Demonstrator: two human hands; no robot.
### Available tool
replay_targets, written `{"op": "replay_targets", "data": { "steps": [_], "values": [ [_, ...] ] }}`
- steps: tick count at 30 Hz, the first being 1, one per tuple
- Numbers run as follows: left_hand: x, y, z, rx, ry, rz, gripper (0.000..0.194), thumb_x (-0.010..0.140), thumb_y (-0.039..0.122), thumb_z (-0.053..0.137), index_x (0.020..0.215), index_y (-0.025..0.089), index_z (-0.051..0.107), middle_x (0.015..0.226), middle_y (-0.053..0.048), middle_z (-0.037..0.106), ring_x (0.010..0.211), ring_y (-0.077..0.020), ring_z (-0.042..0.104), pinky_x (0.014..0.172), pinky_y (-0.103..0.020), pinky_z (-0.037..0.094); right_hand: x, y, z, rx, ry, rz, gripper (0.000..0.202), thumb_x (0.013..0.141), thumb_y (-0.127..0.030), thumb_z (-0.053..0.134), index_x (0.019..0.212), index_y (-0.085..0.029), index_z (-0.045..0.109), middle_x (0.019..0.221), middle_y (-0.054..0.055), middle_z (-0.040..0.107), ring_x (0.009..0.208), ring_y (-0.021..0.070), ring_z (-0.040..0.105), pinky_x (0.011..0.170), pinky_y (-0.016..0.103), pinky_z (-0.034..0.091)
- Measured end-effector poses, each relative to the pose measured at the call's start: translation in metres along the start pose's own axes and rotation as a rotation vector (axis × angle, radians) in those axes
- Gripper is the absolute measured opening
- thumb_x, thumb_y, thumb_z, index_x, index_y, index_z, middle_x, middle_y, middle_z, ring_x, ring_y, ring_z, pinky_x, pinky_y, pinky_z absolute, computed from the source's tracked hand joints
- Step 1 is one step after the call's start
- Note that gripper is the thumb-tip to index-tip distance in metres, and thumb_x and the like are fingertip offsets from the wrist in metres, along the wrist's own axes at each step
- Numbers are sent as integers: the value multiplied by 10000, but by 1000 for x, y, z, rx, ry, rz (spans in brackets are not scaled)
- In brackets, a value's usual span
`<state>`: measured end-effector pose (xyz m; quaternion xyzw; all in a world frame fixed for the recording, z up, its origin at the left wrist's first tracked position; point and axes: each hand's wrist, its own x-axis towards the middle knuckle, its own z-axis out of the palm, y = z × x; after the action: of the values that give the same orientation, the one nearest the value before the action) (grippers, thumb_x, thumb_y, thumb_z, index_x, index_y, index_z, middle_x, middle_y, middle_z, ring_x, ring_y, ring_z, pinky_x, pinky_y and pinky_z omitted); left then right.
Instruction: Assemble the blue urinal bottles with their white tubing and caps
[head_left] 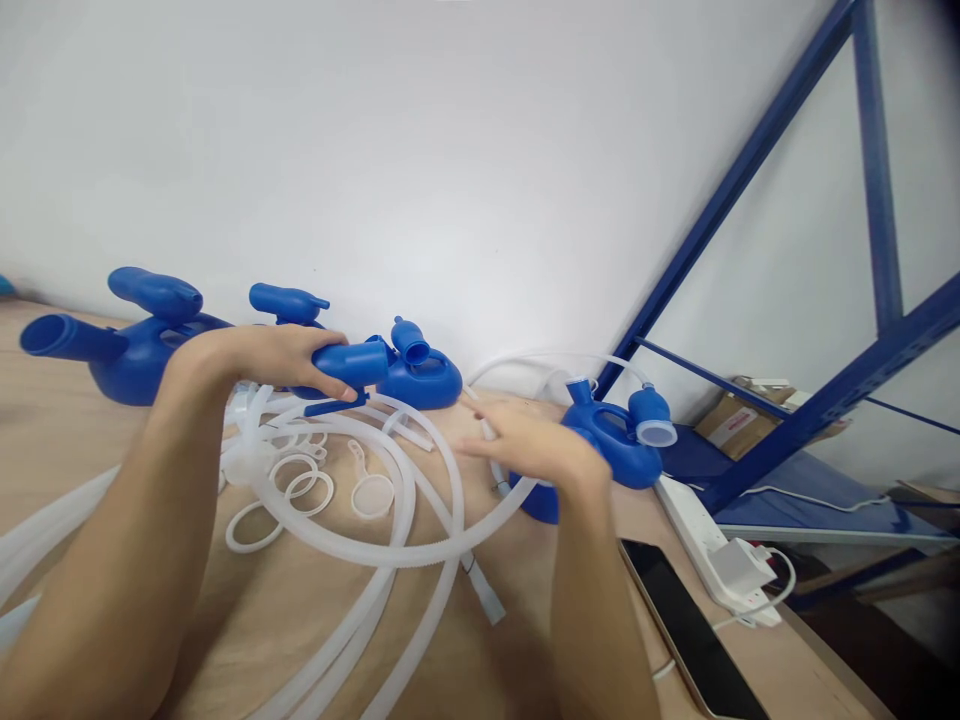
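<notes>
white wall [480, 180] behind, tan worktop [510, 660] below. blue cylindrical part [364, 365] at 9 o'clock, mouth toward 3; we've got our left hand [307, 352] clasped on it. step looks like steadying that part; next move likely calls for a firm hold, clear of tubing [390, 555] at 7. our right hand [517, 435] at 5: fingers parted, seems unloaded, contact unclear. box [756, 440] past 3: label [733, 428] unreadable, no brands legible.

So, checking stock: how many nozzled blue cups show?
4: far-left cup, cup behind the left hand, cup right of the right hand, cup between hands. Others may be hidden.
</notes>
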<state>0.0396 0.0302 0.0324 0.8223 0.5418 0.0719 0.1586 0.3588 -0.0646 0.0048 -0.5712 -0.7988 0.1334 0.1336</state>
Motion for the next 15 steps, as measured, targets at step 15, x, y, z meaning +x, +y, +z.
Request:
{"op": "replay_targets", "data": {
  "steps": [15],
  "values": [
    [22,105,60,-196,306,809,719,911,564,686,1545,285,494,1551,-102,526,1434,-333,467,1218,-460,308,-65,192,-2,305,253,384,598,955,-572,545,1440,-237,644,1545,148,566,1453,308,516,1237,434,371]
  ]
}}
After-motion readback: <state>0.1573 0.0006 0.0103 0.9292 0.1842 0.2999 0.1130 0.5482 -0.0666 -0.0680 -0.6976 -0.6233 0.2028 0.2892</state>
